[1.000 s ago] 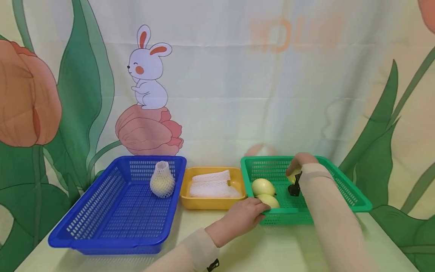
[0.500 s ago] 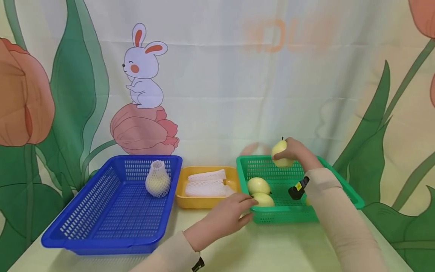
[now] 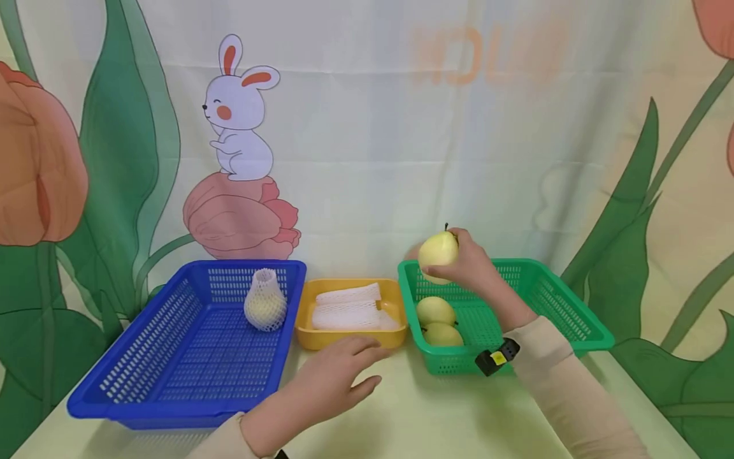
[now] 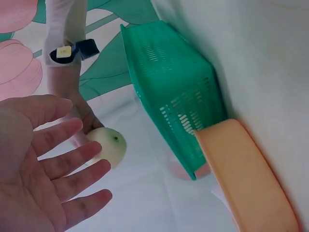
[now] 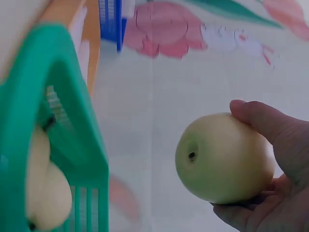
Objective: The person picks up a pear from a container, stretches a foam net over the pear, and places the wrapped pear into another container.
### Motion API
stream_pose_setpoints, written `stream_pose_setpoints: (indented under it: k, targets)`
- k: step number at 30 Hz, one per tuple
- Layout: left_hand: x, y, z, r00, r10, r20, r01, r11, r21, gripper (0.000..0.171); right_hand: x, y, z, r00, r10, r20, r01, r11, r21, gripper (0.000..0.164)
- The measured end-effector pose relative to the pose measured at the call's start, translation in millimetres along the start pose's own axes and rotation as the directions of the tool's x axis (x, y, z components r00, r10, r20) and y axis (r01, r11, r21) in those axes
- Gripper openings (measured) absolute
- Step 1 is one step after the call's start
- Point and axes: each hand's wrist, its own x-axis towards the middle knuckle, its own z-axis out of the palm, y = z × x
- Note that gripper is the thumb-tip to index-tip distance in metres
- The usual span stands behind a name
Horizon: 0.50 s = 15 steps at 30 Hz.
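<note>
A pale yellow-green pear (image 3: 438,254) with a dark stem is held up over the left rear part of the green basket (image 3: 585,345). My right hand (image 3: 473,268) grips it, thumb on one side and fingers on the other, as the right wrist view shows with the pear (image 5: 222,159) close up. In front of the yellow tray (image 3: 355,339), my left hand (image 3: 327,379) hovers with its fingers spread and holds nothing; the left wrist view shows its bare palm (image 4: 29,179). White foam net sleeves (image 3: 346,312) lie in that tray.
Two more pears, a rear pear (image 3: 436,311) and a front pear (image 3: 441,335), sit at the green basket's left side. On the left stands a blue basket (image 3: 189,408) holding one pear in a foam net (image 3: 266,306). A printed curtain (image 3: 355,159) hangs behind.
My right hand has lifted the pear out of the green basket and carried it left. My left hand has let go of that basket's near left rim and drawn back left and nearer.
</note>
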Motion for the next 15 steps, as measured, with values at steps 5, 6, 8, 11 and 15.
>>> stream_pose_setpoints:
  k: [5,6,8,11,15]
  targets:
    - [-22.4,-8.3,-5.3,0.993,0.070,-0.096,-0.066,0.997,0.046,0.031,-20,-15,23,0.997,-0.072,-0.010,0.073,0.994,0.079,0.092]
    - [-26.5,-9.6,-5.9,0.990,0.076,-0.115,-0.070,0.996,0.057,0.031,-25,-17,28,0.996,-0.088,-0.008,0.088,0.992,0.094,0.092]
    - [-34.9,-11.6,-7.4,0.988,0.071,-0.138,-0.061,0.995,0.076,0.031,-33,-20,39,0.993,-0.118,-0.004,0.117,0.986,0.118,0.093]
    - [-46.8,-14.1,-8.8,0.988,0.057,-0.144,-0.044,0.995,0.087,0.031,-45,-22,57,0.988,-0.154,0.000,0.152,0.978,0.140,0.093]
    - [-63.4,-17.4,-10.4,0.996,0.017,-0.085,-0.011,0.997,0.075,0.029,-60,-23,79,0.986,-0.168,0.003,0.165,0.973,0.162,0.092]
